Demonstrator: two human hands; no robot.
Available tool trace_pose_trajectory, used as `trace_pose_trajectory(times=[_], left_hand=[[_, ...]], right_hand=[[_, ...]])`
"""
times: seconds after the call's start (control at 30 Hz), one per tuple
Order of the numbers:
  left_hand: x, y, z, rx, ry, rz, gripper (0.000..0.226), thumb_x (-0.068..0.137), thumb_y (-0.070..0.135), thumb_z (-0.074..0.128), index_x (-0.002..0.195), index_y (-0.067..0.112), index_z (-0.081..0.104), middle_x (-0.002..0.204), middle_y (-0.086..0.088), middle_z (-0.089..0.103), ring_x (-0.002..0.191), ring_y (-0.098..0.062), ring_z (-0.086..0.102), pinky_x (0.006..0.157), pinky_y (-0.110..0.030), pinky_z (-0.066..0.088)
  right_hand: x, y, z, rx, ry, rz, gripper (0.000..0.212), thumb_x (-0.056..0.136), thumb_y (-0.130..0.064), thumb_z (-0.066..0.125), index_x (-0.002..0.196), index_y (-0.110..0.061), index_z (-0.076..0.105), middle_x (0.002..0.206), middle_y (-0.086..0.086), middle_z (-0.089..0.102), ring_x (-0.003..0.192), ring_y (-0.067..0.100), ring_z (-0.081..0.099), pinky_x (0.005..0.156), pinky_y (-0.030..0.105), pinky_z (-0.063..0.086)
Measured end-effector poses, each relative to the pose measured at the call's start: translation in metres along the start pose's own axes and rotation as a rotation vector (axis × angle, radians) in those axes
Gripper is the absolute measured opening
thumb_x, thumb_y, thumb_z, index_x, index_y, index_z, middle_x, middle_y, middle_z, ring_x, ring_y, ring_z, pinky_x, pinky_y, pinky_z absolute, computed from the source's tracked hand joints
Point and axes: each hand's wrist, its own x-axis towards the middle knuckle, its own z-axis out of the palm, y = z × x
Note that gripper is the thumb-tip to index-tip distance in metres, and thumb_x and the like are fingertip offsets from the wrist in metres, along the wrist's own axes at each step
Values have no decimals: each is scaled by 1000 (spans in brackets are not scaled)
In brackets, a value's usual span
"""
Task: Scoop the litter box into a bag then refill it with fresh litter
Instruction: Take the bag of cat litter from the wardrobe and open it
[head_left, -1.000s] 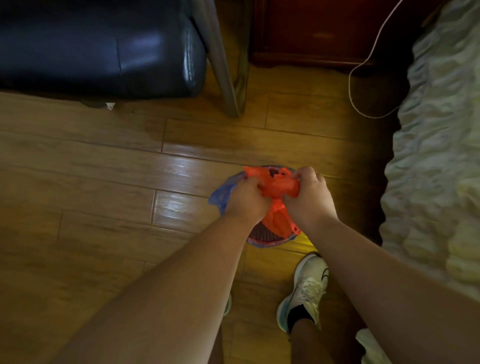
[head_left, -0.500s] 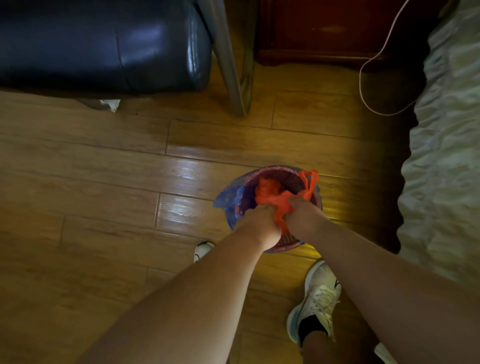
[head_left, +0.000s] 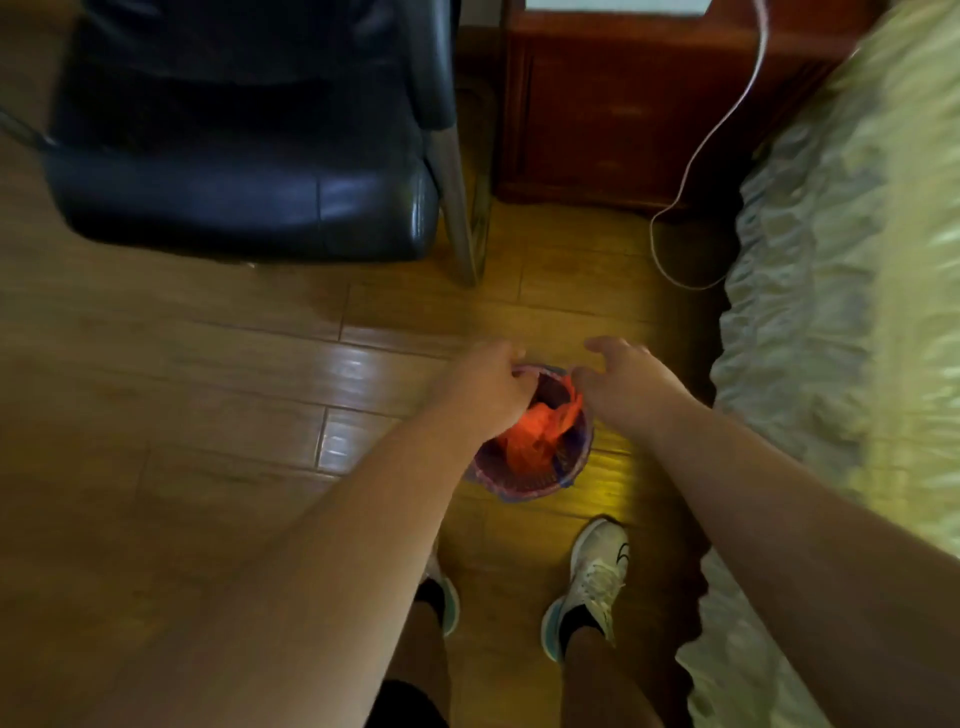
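An orange plastic bag (head_left: 535, 439) lies bunched inside a small round waste bin (head_left: 524, 486) with a blue-purple liner, standing on the wooden floor. My left hand (head_left: 485, 389) is at the bin's far left rim, and its curled fingers grip the liner's edge there. My right hand (head_left: 626, 376) hovers over the right rim with its fingers spread and holds nothing; its thumb is close to the bag's upper loop. No litter box or scoop is in view.
A black leather chair (head_left: 249, 171) with a metal leg (head_left: 460, 218) stands behind the bin. Farther back is a dark wooden cabinet (head_left: 623, 114) with a white cable (head_left: 691, 171) hanging down. A quilted bed (head_left: 852, 291) runs along the right. My white shoe (head_left: 592, 582) is near the bin.
Both hands have let go of the orange bag, which now lies lower in the bin. The left hand moved to the rim, the right hand opened and lifted. The view tilted up.
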Motion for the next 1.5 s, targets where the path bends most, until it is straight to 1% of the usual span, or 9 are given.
trace_pose_trajectory(times=[0.13,0.3,0.47,0.7,0.8,0.97,1.07,1.23,1.5], left_hand=[[-68,69,-94,32,123,144,46,99,51,51,138,27,57,141,-2,57,127,-25,56,106,-50,46],[-192,154,-203,44,227,275,48,100,56,49,143,34,51,147,6,53,130,-18,54,108,-51,45],[-325,235,-297,102,376,417,49,101,57,48,145,36,48,149,8,51,132,-17,53,109,-51,45],[-467,315,-385,156,632,517,49,102,58,44,146,38,46,149,8,51,133,-19,51,108,-52,44],[-509,335,-402,148,711,552,48,102,58,43,145,38,47,150,9,50,134,-18,50,109,-51,44],[-541,359,-414,111,775,601,51,100,62,40,146,41,46,154,11,46,138,-18,46,112,-52,42],[-549,375,-414,111,767,644,52,99,64,39,146,44,43,157,13,42,143,-17,42,117,-52,38],[-544,391,-417,155,704,754,53,98,66,35,147,46,40,159,16,38,145,-13,36,117,-40,33],[-525,405,-436,185,531,1086,50,98,62,39,143,42,48,149,17,49,137,-12,43,112,-41,39]], right_hand=[[-82,-54,-99,-51,93,-96,56,96,-46,53,147,-23,46,146,11,50,127,31,54,99,35,46],[-219,-109,-218,-35,253,-167,62,95,-59,51,149,-29,43,147,6,50,124,26,56,90,34,46],[-362,-145,-325,28,423,-269,64,91,-70,46,144,-33,47,138,-1,59,116,22,61,99,41,51],[-511,-169,-429,-57,650,-433,61,90,-73,42,138,-36,48,142,-7,54,116,17,60,96,42,52],[-549,-168,-454,-71,715,-453,60,88,-76,39,127,-33,53,146,-11,49,120,18,58,99,47,50],[-589,-166,-474,-87,798,-487,66,89,-72,42,142,-33,43,134,-5,56,118,20,57,99,47,51],[-604,-165,-483,-67,842,-474,67,91,-71,43,148,-36,37,145,-7,50,127,20,53,104,46,48],[-629,-155,-488,-22,946,-352,64,95,-65,46,151,-35,35,157,-8,36,137,19,45,107,39,40],[-655,-149,-460,125,1124,-58,65,89,-65,48,146,-34,42,150,-8,43,133,20,49,107,42,42]])
